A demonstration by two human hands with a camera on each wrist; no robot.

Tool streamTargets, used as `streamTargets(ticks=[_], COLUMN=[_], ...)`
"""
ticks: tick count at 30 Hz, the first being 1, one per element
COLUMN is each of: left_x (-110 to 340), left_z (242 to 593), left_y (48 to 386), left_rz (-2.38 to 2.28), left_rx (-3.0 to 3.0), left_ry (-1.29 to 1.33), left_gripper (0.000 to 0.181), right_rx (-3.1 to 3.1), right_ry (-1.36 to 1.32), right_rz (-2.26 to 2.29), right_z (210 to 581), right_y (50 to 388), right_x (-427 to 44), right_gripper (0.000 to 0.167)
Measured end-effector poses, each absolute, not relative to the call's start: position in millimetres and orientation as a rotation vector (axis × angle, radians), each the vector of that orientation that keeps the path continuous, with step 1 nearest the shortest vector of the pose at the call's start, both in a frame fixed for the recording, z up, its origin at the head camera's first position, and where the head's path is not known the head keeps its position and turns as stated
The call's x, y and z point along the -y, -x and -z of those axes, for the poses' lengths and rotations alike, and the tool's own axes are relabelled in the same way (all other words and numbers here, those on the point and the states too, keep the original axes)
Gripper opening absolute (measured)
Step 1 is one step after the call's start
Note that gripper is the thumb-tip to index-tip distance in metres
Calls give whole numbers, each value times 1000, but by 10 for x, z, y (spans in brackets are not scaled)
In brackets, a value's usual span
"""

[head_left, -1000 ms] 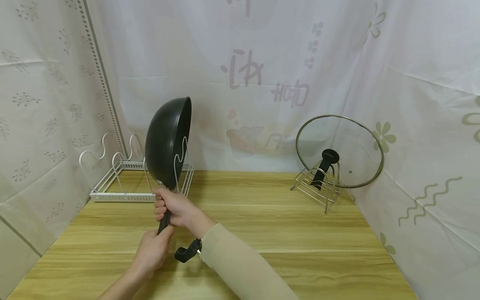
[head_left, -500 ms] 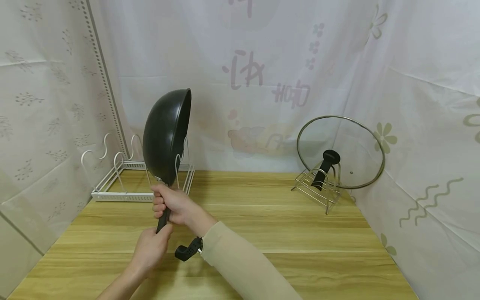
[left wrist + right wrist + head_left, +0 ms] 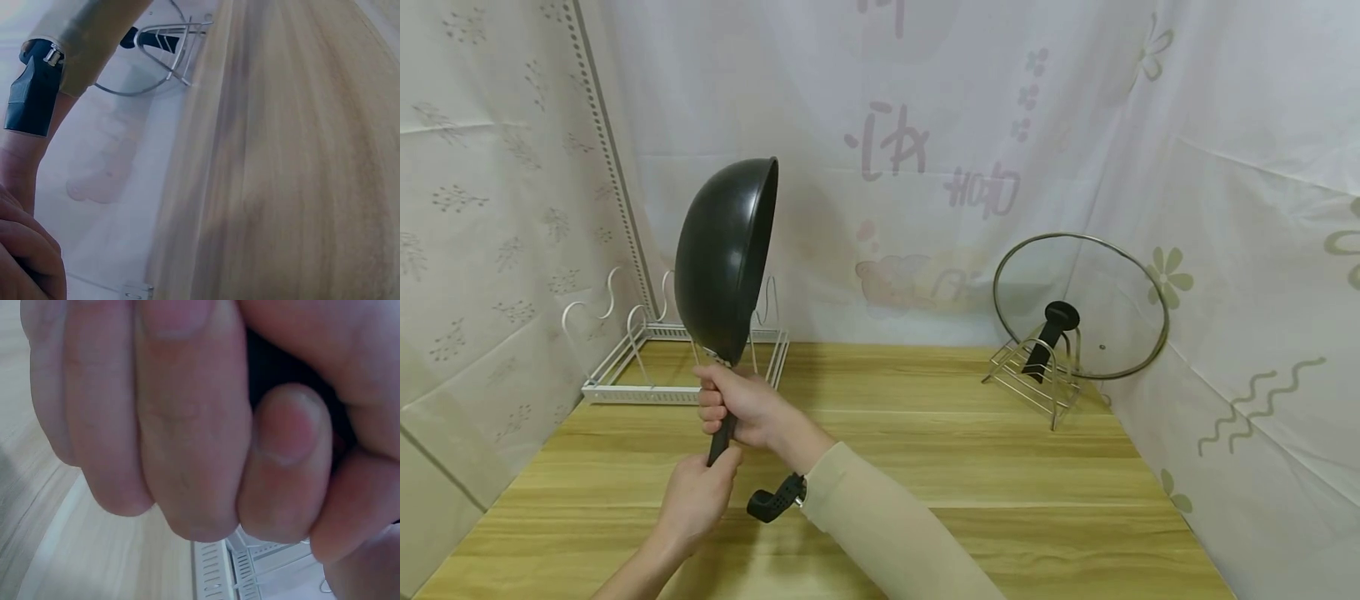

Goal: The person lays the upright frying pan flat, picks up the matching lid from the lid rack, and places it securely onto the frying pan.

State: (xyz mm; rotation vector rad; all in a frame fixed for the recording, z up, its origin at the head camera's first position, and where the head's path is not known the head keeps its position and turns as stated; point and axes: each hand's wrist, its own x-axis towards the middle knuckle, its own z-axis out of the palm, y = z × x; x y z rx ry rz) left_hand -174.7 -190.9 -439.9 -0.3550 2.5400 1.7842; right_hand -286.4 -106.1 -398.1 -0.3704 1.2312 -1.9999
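A black wok [image 3: 718,258] is held on its side, bowl up, its dark inside facing right, over the right end of a white wire rack [image 3: 647,393]. Its handle [image 3: 722,437] points down. My right hand [image 3: 745,408] grips the handle just under the bowl; in the right wrist view its curled fingers [image 3: 181,425] wrap round something black. Lower down, my left hand [image 3: 697,497] holds the handle's end, thumb along it. The bowl now covers part of the rack's right hoops, and whether it touches them I cannot tell.
At the right, a glass lid [image 3: 1112,300] with a black knob leans in a small wire stand [image 3: 1030,392] on the wooden table [image 3: 925,458]. A black strapped device [image 3: 775,500] hangs at my right wrist. Patterned cloth [image 3: 820,108] hangs behind and at both sides.
The wok has risen and shifted slightly left, passing in front of the rack hoop that earlier stood before it. Both hands moved a little up and left with the handle.
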Motion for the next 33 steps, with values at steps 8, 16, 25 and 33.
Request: streamTargets(ticks=[8, 16, 25, 33], left_x=[1907, 1915, 1891, 1871], left_z=[4359, 4335, 4268, 4217], left_y=[1732, 1726, 1717, 1701], left_rz=[-1779, -1801, -1797, -1799], left_rx=[-2577, -2575, -2616, -2630], left_ry=[350, 316, 286, 274], left_gripper=[46, 47, 49, 48], right_rx=[-1251, -1261, -1272, -1280], right_ry=[402, 432, 450, 481], right_rz=[1999, 1992, 1989, 1988], right_z=[3889, 3781, 3678, 3628], right_y=[2830, 2786, 2756, 2742], right_x=[1030, 1007, 974, 954], right_gripper=[51, 50, 50, 50])
